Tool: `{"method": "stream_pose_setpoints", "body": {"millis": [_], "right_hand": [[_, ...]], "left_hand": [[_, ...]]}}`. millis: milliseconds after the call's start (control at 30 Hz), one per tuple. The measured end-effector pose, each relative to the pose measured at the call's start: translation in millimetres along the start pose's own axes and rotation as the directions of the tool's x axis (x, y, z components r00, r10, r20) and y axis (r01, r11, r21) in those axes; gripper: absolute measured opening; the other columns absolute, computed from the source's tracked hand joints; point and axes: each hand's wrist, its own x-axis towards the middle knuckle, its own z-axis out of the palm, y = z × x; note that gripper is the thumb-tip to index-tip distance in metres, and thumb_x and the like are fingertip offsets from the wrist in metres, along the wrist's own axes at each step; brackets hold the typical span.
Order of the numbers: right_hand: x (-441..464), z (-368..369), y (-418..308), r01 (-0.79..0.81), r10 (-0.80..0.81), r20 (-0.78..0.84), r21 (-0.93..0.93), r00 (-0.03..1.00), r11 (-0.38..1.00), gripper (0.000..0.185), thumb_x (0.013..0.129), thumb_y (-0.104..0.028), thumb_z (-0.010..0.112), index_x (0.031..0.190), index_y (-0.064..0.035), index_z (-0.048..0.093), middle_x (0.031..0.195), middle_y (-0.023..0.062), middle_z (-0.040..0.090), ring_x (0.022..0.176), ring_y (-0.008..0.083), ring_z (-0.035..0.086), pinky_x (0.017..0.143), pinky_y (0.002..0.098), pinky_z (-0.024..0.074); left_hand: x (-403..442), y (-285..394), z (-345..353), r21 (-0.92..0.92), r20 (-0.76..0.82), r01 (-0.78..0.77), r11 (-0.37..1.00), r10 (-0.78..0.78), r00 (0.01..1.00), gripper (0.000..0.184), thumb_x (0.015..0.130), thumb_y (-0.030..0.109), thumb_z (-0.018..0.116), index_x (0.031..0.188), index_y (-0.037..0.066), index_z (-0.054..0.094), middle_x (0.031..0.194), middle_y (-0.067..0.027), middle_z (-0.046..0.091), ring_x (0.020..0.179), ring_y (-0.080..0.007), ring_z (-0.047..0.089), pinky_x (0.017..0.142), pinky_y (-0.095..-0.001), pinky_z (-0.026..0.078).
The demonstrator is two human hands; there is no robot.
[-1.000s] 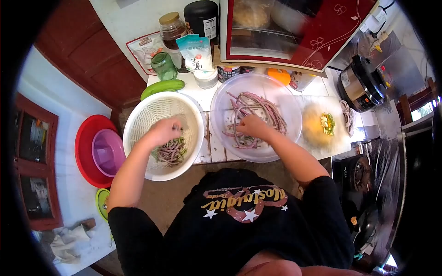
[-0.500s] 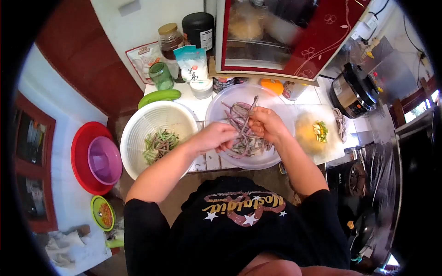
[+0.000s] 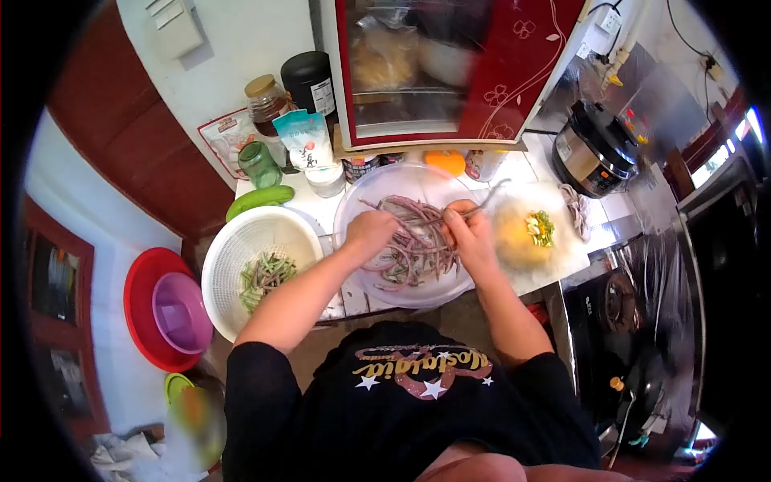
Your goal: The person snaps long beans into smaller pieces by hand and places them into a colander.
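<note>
Several purple long beans (image 3: 414, 269) lie tangled in a translucent plastic bowl (image 3: 353, 197) in front of me. My right hand (image 3: 470, 237) is closed over the bowl's right side and pinches one purple bean (image 3: 490, 198), whose free end sticks out up and right past the rim. At the left side of the bowl my left hand (image 3: 371, 234) is closed, its fingertips partly hidden among the beans. A bean seems to run between the two hands. Short broken bean pieces (image 3: 267, 277) rest in a white colander (image 3: 221, 257) on the left.
Behind the bowls stand a green jar (image 3: 259, 165), a teal-and-white bag (image 3: 303, 138) and a red-framed cabinet (image 3: 522, 88). A green gourd (image 3: 259, 201) lies behind the colander. On the right are a board (image 3: 554, 261) with chopped greens (image 3: 540, 228) and an electric cooker (image 3: 596, 153).
The camera view has shifted. My hands have moved apart, and the bean in my right hand now points up and right instead of standing upright between them.
</note>
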Motion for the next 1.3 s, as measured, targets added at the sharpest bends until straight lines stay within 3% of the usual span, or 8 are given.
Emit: {"method": "stream_pose_setpoints", "body": {"millis": [133,333,433,533,967,1100,1200,1300], "right_hand": [[6.4,-14.6,-9.4,0.041,-0.035,-0.041,0.148,0.999,0.988,0.01,0.086,-0.014,0.053,0.084,-0.0047,0.051,0.06,0.0032,0.052,0.045,0.0073,0.042,0.041,0.0201,0.032],[13.2,-29.0,-12.1,-0.248,0.195,0.155,0.531,0.968,0.81,0.01,0.086,-0.016,0.052,0.084,-0.0066,0.05,0.059,0.0046,0.051,0.044,0.0105,0.041,0.039,0.0242,0.03],[12.3,-25.6,-7.5,-0.285,0.225,0.176,0.533,0.958,0.796,0.009,0.086,-0.016,0.052,0.085,-0.0069,0.049,0.059,0.0045,0.05,0.044,0.0115,0.041,0.039,0.0259,0.0301],[15.3,-18.9,-1.4,-0.336,0.26,0.23,0.407,0.938,0.85,0.01,0.085,-0.015,0.053,0.086,-0.0071,0.048,0.059,0.0038,0.049,0.044,0.0107,0.04,0.038,0.0243,0.0287],[13.5,-24.9,-8.8,0.029,0.014,-0.112,0.367,0.994,0.93,0.018,0.087,-0.018,0.051,0.083,-0.0006,0.056,0.056,0.001,0.047,0.042,0.0081,0.037,0.039,0.0212,0.0269],[10.9,-26.5,-19.2,-0.046,0.052,-0.056,0.104,0.997,0.993,0.019,0.087,-0.017,0.049,0.084,-0.001,0.057,0.054,0.0016,0.047,0.04,0.0085,0.039,0.037,0.0208,0.0295],[16.6,-20.2,-4.4,-0.162,0.154,0.052,0.247,0.987,0.955,0.016,0.085,-0.017,0.052,0.084,-0.0015,0.058,0.054,0.0014,0.048,0.039,0.0083,0.039,0.037,0.0198,0.028],[22.5,-17.9,5.2,-0.242,0.227,0.085,0.351,0.97,0.905,0.015,0.084,-0.017,0.055,0.085,-0.0025,0.058,0.055,0.0006,0.048,0.04,0.008,0.039,0.037,0.0207,0.028]], "left_hand": [[-1.7,-3.6,-8.3,0.046,0.1,0.11,0.993,-0.115,0.988,0.03,0.077,0.03,0.043,0.077,0.007,0.062,0.081,-0.0175,0.061,0.079,-0.035,0.058,0.071,-0.0439,0.044],[-13.7,23.1,-31.8,0.486,0.437,-0.188,0.854,-0.051,0.898,0.036,0.083,0.037,0.047,0.1,0.008,0.06,0.093,-0.0166,0.061,0.088,-0.0321,0.058,0.076,-0.0391,0.045],[-1.8,34.0,-38.0,0.277,0.183,-0.075,0.958,0.025,0.983,0.034,0.085,0.03,0.048,0.109,0.007,0.056,0.096,-0.0133,0.062,0.091,-0.0259,0.059,0.079,-0.0343,0.045],[5.6,47.3,-24.6,-0.5,0.236,-0.246,0.831,0.404,0.884,0.025,0.087,0.017,0.044,0.105,0.003,0.056,0.082,-0.0059,0.06,0.079,-0.0149,0.058,0.072,-0.0279,0.045],[37.1,4.7,2.3,0.113,-0.002,0.009,0.994,-0.008,1.0,0.029,0.077,0.028,0.047,0.087,0.005,0.06,0.084,-0.0177,0.061,0.078,-0.0325,0.059,0.069,-0.0391,0.045],[53.3,-17.6,-3.4,-0.291,0.099,0.085,0.953,-0.059,0.993,0.022,0.083,0.02,0.045,0.081,0.001,0.057,0.07,-0.009,0.059,0.066,-0.0187,0.057,0.062,-0.0308,0.045],[33.3,47.0,-19.2,-0.501,-0.043,-0.266,0.823,0.283,0.958,0.021,0.084,0.015,0.043,0.081,0.001,0.057,0.067,-0.0041,0.057,0.061,-0.0125,0.054,0.057,-0.0261,0.045],[16.0,67.3,-18.6,-0.548,0.276,-0.017,0.836,0.2,0.94,0.019,0.084,0.014,0.044,0.084,0.001,0.058,0.069,-0.0032,0.057,0.059,-0.0117,0.053,0.056,-0.0247,0.043]]}}
